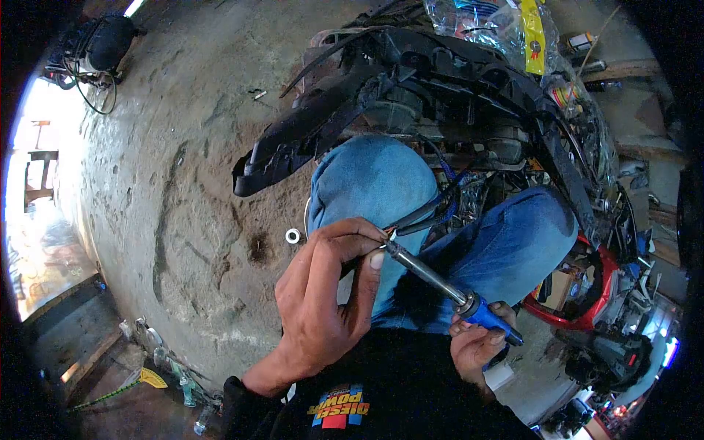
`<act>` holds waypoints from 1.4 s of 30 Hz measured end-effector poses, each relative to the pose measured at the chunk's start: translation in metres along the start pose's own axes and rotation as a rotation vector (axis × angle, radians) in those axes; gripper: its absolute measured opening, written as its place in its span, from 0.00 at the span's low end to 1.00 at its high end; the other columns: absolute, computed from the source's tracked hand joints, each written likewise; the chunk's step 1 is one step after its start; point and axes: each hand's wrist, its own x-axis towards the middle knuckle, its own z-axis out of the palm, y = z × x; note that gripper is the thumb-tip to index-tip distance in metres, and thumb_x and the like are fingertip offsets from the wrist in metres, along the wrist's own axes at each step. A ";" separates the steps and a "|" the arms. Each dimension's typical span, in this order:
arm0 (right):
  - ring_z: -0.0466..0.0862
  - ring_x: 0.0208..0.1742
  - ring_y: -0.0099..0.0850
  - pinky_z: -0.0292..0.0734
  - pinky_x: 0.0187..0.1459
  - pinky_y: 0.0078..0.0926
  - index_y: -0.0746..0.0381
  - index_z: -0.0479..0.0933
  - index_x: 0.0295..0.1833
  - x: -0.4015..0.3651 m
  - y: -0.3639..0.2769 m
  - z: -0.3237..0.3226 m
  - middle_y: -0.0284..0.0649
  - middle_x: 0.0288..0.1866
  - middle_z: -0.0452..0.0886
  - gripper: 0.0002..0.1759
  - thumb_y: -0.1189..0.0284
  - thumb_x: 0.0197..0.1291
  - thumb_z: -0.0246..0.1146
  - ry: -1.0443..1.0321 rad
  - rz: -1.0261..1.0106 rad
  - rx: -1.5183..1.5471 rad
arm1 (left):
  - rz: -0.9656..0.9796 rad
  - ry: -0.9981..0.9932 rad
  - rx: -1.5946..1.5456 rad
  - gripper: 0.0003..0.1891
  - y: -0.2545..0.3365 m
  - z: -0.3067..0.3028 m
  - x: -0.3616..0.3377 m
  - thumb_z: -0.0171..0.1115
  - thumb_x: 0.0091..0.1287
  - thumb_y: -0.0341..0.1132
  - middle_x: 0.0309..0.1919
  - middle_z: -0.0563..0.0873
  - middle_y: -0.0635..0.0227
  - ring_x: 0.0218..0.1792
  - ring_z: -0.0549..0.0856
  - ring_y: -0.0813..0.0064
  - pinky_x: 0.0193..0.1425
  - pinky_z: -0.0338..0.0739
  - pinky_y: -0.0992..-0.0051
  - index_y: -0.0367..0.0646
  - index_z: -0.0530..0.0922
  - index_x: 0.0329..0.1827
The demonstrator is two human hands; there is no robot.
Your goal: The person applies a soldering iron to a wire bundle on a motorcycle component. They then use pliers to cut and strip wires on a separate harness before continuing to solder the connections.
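My right hand (480,341) is closed around the blue handle of a soldering iron (433,279), whose metal shaft points up and to the left. Its tip meets the end of a wire (391,233) at the fingertips of my left hand (323,293). The left thumb and fingers are pinched there; exactly how the wire end sits between them is partly hidden. Dark sheathed cables (425,209) run from that spot over my jeans (374,180) toward the machinery in front of me.
A large black plastic vehicle part (411,73) stands before my knees. A small white ring-shaped object (293,235) lies on the rough concrete floor (198,176). On the right are a red panel (605,286) and clutter. Clear plastic packaging (484,22) lies at the top.
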 end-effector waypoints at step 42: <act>0.88 0.47 0.45 0.91 0.41 0.42 0.52 0.67 0.68 -0.003 0.001 -0.015 0.61 0.53 0.83 0.28 0.55 0.71 0.69 -0.090 -0.070 -0.050 | 0.014 -0.012 0.023 0.08 -0.001 -0.001 -0.001 0.69 0.66 0.21 0.46 0.89 0.57 0.41 0.90 0.62 0.44 0.84 0.70 0.35 0.81 0.46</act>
